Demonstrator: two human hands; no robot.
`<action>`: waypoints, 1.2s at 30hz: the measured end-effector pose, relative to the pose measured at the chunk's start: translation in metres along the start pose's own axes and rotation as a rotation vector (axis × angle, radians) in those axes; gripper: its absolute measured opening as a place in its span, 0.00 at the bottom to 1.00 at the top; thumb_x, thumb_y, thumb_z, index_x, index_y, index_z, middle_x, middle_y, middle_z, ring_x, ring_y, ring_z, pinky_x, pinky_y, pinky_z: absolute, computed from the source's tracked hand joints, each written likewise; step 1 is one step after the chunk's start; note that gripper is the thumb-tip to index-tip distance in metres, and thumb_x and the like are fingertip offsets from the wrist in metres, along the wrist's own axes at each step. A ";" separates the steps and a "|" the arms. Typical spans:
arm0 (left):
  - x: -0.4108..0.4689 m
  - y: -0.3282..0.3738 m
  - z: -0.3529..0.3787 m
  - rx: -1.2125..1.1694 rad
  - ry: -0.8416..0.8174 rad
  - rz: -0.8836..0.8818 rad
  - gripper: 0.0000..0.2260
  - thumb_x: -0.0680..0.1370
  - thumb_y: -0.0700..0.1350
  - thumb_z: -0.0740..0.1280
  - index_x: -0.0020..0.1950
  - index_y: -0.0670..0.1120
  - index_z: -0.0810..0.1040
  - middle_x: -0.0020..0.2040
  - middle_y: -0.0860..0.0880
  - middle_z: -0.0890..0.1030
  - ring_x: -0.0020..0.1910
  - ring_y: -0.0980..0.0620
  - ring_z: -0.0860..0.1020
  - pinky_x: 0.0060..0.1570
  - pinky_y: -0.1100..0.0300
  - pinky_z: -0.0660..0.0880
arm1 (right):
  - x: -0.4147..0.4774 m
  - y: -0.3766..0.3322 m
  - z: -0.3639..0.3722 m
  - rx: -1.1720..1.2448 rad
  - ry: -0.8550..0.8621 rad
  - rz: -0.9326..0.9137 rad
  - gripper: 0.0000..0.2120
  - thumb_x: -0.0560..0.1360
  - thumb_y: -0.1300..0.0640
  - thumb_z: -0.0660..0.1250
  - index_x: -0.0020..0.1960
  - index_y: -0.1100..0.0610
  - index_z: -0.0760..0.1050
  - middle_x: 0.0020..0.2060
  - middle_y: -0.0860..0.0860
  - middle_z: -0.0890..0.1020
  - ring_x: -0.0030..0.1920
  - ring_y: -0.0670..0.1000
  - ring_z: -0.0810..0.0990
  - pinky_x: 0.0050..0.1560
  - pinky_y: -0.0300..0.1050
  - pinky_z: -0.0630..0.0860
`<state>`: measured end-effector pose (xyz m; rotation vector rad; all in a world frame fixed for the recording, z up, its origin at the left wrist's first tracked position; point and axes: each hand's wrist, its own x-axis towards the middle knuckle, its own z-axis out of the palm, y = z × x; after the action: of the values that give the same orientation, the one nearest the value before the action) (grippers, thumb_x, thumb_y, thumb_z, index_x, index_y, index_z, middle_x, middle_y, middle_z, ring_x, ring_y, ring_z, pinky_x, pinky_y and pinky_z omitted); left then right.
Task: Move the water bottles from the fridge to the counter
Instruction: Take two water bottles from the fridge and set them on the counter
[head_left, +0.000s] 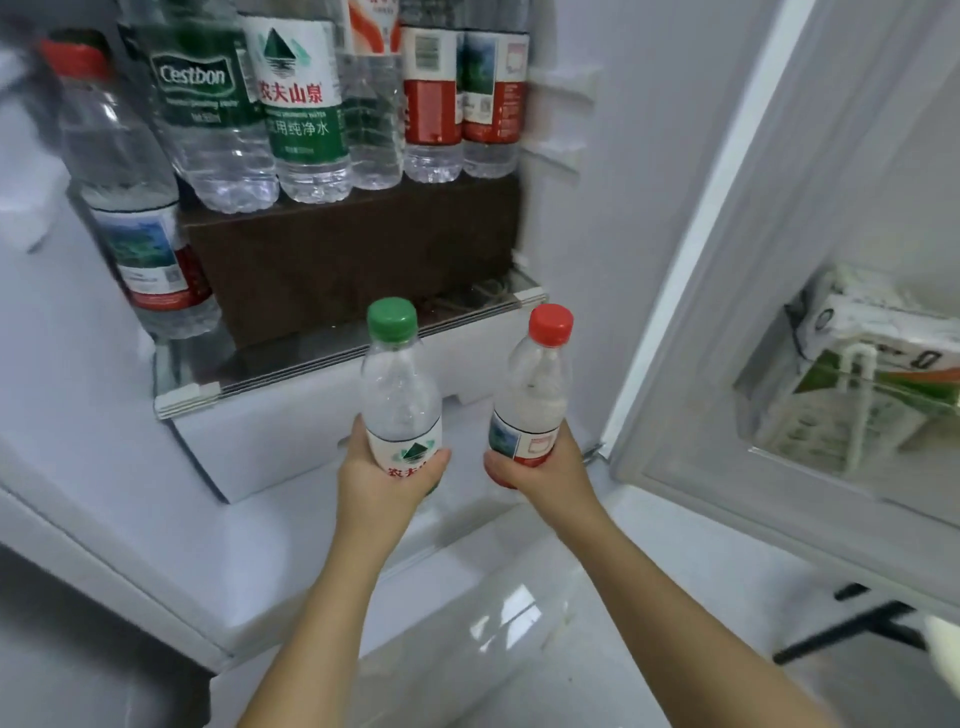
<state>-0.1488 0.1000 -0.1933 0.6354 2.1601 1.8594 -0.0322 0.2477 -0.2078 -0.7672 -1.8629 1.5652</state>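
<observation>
Fingers: my left hand (382, 483) wraps a clear green-capped plastic bottle (401, 384); my right hand (543, 470) wraps a clear red-capped plastic bottle (532, 387).
Bottles: both upright, just before the glass shelf (291, 370).
Shelf: brown box (353, 249) under more bottles (306, 104).
Room: white fridge door (779, 234) open at right; glossy white floor (519, 623).

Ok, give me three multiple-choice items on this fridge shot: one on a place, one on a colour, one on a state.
1. The row of bottles at the back stands on: A. the brown box B. the door bin C. the floor.
2. The left hand holds a bottle whose cap is: A. red B. green C. blue.
3. The right hand is: A. open and idle B. gripping the red-capped bottle C. pushing the door.
Answers: 1 A, their bases rest on the box top; 2 B, the green cap shows plainly; 3 B, the hand wraps the label.
</observation>
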 end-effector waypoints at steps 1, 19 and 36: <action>-0.002 0.003 0.001 -0.003 -0.014 0.020 0.25 0.66 0.38 0.80 0.51 0.57 0.72 0.46 0.59 0.80 0.41 0.69 0.79 0.39 0.71 0.75 | -0.005 0.000 -0.003 -0.013 0.007 -0.007 0.27 0.64 0.56 0.79 0.61 0.53 0.73 0.49 0.50 0.84 0.49 0.48 0.84 0.46 0.43 0.82; -0.162 0.053 0.120 0.021 -0.851 0.125 0.24 0.67 0.44 0.79 0.56 0.59 0.72 0.50 0.59 0.82 0.47 0.64 0.80 0.44 0.68 0.75 | -0.238 0.017 -0.176 -0.124 0.644 0.153 0.21 0.66 0.64 0.78 0.56 0.59 0.74 0.41 0.48 0.82 0.40 0.42 0.81 0.39 0.37 0.77; -0.490 0.104 0.213 -0.079 -1.414 0.256 0.23 0.68 0.39 0.78 0.50 0.60 0.72 0.43 0.57 0.82 0.39 0.65 0.79 0.32 0.70 0.75 | -0.590 0.001 -0.310 -0.224 1.222 0.201 0.25 0.65 0.60 0.78 0.58 0.56 0.73 0.45 0.49 0.82 0.44 0.46 0.82 0.44 0.40 0.79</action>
<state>0.3950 0.0741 -0.1829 1.5880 1.0503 0.9108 0.5911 0.0110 -0.2052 -1.5722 -1.0256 0.6264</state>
